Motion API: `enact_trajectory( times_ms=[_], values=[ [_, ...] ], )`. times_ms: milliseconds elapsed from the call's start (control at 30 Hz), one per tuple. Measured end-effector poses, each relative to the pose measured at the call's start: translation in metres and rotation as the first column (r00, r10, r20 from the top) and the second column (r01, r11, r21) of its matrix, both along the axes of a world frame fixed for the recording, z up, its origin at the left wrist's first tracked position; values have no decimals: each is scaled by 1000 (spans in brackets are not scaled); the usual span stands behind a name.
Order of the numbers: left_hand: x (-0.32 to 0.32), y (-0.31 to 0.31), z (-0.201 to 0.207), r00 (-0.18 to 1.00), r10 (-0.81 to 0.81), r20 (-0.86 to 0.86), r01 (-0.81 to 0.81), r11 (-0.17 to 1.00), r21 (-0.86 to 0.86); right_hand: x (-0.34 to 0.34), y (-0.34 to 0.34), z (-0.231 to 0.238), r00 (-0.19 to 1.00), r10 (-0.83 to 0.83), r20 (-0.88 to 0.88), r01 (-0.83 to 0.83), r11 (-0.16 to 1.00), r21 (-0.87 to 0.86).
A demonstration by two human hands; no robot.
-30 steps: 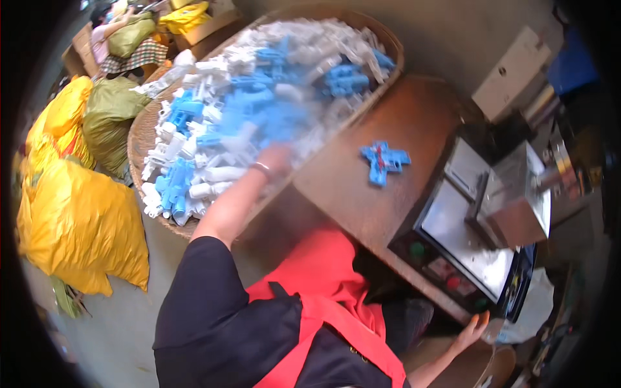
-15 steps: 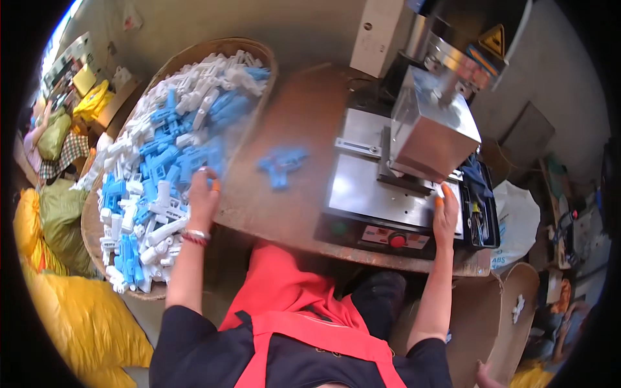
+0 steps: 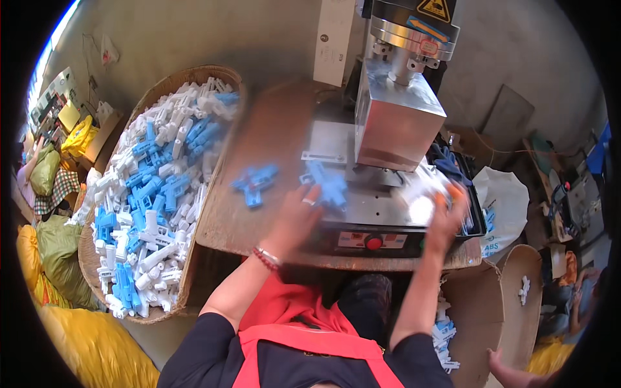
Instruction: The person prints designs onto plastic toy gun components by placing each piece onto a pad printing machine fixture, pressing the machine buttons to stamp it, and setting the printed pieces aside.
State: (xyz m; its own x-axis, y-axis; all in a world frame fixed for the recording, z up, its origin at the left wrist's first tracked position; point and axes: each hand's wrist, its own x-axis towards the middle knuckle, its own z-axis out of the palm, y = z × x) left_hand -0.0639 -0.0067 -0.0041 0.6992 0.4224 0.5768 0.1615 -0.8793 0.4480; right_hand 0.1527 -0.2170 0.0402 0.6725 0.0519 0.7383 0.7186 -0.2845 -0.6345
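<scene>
My left hand (image 3: pixel 299 218), with a red bracelet at its wrist, holds a blue plastic toy gun (image 3: pixel 326 183) over the left edge of the machine's metal bed (image 3: pixel 372 205). At the bed's right side, my right hand (image 3: pixel 449 216) has a white toy gun (image 3: pixel 422 189), blurred by motion, at its fingertips. Orange coverings show on those fingers. Above the bed hangs a box-shaped metal press head (image 3: pixel 402 123), apart from both hands. Left of the machine, another blue toy gun (image 3: pixel 254 185) lies on the wooden table (image 3: pixel 223 226).
A long woven basket (image 3: pixel 234 76) heaped with white and blue toy guns stands at the left. A red button (image 3: pixel 373 242) sits on the machine's front. At the lower right, a cardboard box (image 3: pixel 475 317) holds more toy guns. Another person's hand (image 3: pixel 508 370) shows beside it.
My left hand has moved right from the basket to the machine bed with a blue toy gun. The right hand now has a white toy gun at the bed's right side. The view has shifted.
</scene>
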Motion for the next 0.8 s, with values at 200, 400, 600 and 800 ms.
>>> enact_trajectory(
  times_ms=[200,400,600,800],
  values=[
    [79,-13,14,991,-2,135,-19,988,153,-93,-175,11,919,-354,174,325,929,177],
    [162,-7,6,999,52,-1,-50,979,195,-78,-154,-56,937,-12,-350,-20,996,-87],
    [96,4,5,997,-4,-74,20,976,216,-19,-102,-112,913,-3,-408,-105,965,-242],
    [-27,16,-42,956,-253,-148,268,959,90,31,-115,-157,831,32,-555,-166,967,-193]
  ],
)
